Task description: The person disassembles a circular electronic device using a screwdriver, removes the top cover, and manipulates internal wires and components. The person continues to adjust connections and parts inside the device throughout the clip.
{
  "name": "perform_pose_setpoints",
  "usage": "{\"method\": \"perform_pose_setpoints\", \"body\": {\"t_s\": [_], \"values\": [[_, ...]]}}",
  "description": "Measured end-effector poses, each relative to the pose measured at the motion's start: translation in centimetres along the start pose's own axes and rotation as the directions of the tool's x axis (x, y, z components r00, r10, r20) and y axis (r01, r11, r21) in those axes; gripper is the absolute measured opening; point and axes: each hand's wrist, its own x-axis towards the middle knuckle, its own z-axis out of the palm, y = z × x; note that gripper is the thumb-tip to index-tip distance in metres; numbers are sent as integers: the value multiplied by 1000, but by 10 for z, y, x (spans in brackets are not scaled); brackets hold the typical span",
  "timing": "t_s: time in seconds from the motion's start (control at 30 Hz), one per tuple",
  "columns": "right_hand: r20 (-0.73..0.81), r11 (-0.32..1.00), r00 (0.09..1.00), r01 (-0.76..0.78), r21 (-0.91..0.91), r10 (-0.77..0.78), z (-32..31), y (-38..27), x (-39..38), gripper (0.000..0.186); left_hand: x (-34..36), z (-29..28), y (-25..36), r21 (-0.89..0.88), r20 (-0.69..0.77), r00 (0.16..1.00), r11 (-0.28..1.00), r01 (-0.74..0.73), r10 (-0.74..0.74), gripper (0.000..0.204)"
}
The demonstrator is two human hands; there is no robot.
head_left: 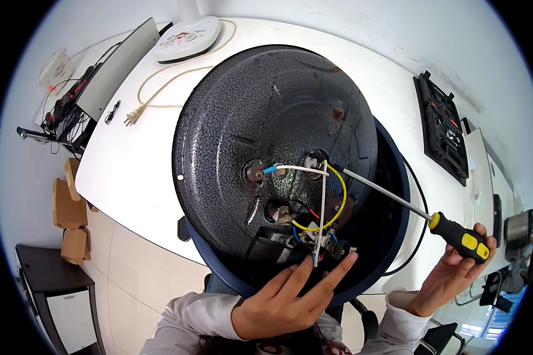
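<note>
A round, black-speckled metal shell [237, 112] lies with its wired underside up in a dark blue round housing [395, 177]. A white sleeved wire [299, 169], a yellow wire [344, 198] and small metal terminals show near its lower part. My left hand [290, 296] has its fingers stretched and spread at the shell's near edge, fingertips by the wire ends and a small black part [341, 249]; its thumb is hard to make out. In my right hand [456, 269] is a screwdriver [461, 238] with a black and yellow handle, its shaft slanting over the housing, tip near the wires.
Beyond the shell, a white appliance base [189, 38] stands on the white table [130, 189], its plugged cord [139, 111] trailing left. An open black tool case [441, 127] lies at right. Cardboard boxes [70, 204] and a dark cabinet [56, 284] are at left, a metal pot [518, 228] at far right.
</note>
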Motion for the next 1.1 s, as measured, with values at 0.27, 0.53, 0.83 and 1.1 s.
{"method": "perform_pose_setpoints", "body": {"t_s": [0.27, 0.53, 0.83, 1.1], "values": [[-103, 997, 994, -41, -63, 34, 10, 1, 4, 68, -4, -4, 4, -5, 33, 999, 1000, -9, 9, 19], [-482, 968, 875, 163, 192, -51, -29, -31, 76, 48, -37, -51, -48, -156, -285, 936, 973, 169, -208, 53], [23, 927, 999, -35, 373, 28, -25, -32, 64, 43, -5, -34, -118, -904, 271, 613, 22, 426, -742, 51], [654, 976, 733, -61, -208, 185, 42, -48, 72, 25, 12, -43, -108, -918, 112, 675, 185, 352, -729, 41]]}}
